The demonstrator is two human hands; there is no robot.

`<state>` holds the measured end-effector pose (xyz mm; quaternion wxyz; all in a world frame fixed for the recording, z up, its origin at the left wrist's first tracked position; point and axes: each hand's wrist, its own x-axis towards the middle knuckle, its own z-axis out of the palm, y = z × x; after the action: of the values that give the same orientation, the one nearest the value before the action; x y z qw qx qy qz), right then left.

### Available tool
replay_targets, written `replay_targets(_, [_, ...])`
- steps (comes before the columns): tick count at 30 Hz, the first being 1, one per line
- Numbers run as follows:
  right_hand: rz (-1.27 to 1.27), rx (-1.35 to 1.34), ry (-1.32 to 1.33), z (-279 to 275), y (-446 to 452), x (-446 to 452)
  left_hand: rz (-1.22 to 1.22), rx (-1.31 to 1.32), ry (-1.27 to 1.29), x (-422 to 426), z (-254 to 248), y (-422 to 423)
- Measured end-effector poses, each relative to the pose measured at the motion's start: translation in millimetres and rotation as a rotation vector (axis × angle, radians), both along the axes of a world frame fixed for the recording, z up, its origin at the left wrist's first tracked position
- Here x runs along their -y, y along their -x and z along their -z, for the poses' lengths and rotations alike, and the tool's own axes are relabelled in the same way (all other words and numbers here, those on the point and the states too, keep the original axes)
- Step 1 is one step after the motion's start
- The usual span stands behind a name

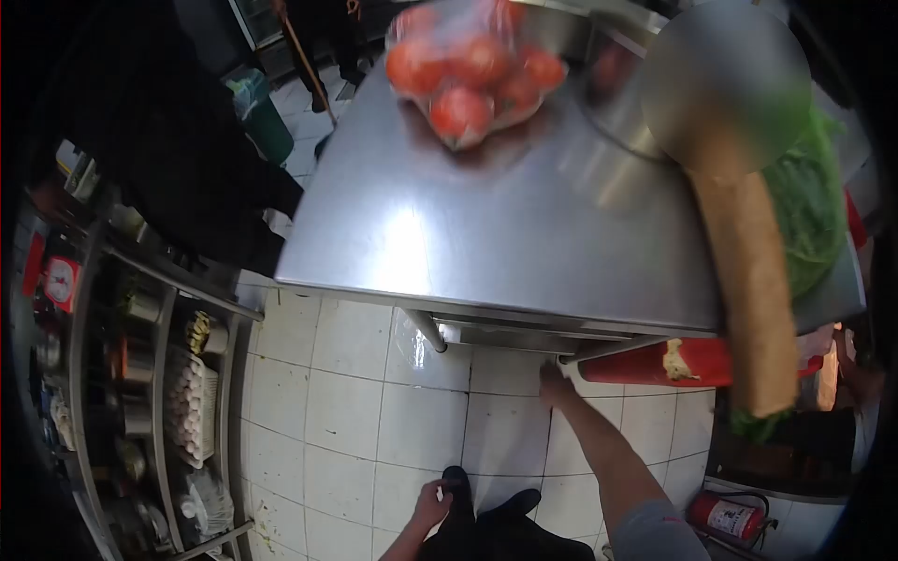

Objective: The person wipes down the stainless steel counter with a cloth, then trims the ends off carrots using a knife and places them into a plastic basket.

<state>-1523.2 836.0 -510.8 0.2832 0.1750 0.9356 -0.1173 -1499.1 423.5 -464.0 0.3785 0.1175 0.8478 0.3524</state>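
My left hand (432,505) hangs low above the tiled floor beside my leg, its fingers loosely bent with a gap between them and nothing visible in it. My right hand (554,385) reaches forward, just below the front edge of the steel table (449,234) and close to a red container (636,366) under it. The right fingers are small and blurred, so their grip is unclear. On the table lie a clear plastic bag of tomatoes (463,112), a shiny metal pot (622,93), a long brown paper-like piece (748,280) and leafy greens (809,206).
A shelf rack (164,374) on the left carries an egg tray (195,411), metal containers and a red scale (62,283). A person in dark clothes (178,140) stands behind it. A green bin (262,117) stands farther back; a fire extinguisher (728,517) is at lower right.
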Motion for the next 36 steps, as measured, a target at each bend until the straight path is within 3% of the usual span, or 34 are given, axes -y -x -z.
replay_targets(1, [0.085, -0.213, -0.082, 77.3, 13.8, -23.9, 0.008, -0.032, -0.035, -6.2, 9.9, 14.3])
replay_targets(3, [0.138, -0.033, -0.1, 73.3, 56.2, -43.9, -0.097, 0.026, -0.06, -17.0, 33.5, 30.6])
replay_targets(6, [0.148, -0.035, -0.189, 52.6, 65.7, -32.5, -0.204, 0.172, -0.129, -32.6, 42.9, 41.2])
replay_targets(10, [0.271, -0.327, -0.083, 58.2, 41.1, 10.9, -0.238, 0.289, -0.154, -28.1, 60.6, 19.1])
replay_targets(13, [0.684, -0.723, -0.092, 76.8, 6.7, 22.7, -0.179, 0.333, -0.113, -14.7, 58.6, -5.4])
replay_targets(14, [1.032, -0.743, -0.133, 82.6, 0.3, 25.0, -0.16, 0.336, -0.077, -10.4, 58.8, -12.5])
replay_targets(15, [1.41, -0.589, 0.005, 101.1, -5.5, 14.7, -0.144, 0.348, -0.075, -4.9, 57.1, -18.1])
replay_targets(17, [2.275, -0.416, 0.577, 65.1, 17.3, 21.5, -0.116, 0.357, -0.079, 3.8, 55.0, -24.7])
replay_targets(20, [1.94, -0.462, 1.538, 157.2, -13.0, 12.7, -0.129, 0.371, -0.042, 12.5, 49.3, -20.4])
replay_targets(23, [1.95, -0.712, 1.545, 158.0, -31.5, 38.4, -0.121, 0.354, 0.078, 15.0, 31.8, -10.7])
replay_targets(24, [1.958, -0.767, 1.35, 140.9, -48.1, 51.1, -0.132, 0.343, 0.071, 13.3, 22.1, -9.1])
replay_targets(28, [2.097, -0.483, 1.239, 41.2, -151.0, 95.3, -0.06, 0.284, 0.062, 13.9, -14.7, -11.7])
replay_targets(30, [2.104, -0.677, 1.537, -17.8, -212.5, 117.9, -0.024, 0.272, 0.04, 18.8, -33.2, -17.6])
replay_targets(32, [2.157, -0.59, 1.451, -55.9, -290.5, 131.6, 0.088, 0.248, 0.065, 17.0, -68.8, -17.1])
replay_targets(34, [2.226, -0.479, 1.169, -133.6, -344.9, 141.6, 0.215, 0.207, 0.095, 32.1, -90.3, -21.4])
replay_targets(35, [2.223, -0.634, 1.25, -173.6, -367.0, 146.0, 0.279, 0.182, 0.122, 35.9, -105.1, -21.4])
replay_targets(36, [2.247, -0.617, 1.322, -192.7, -399.4, 147.1, 0.315, 0.204, 0.158, 38.9, -125.2, -21.0])
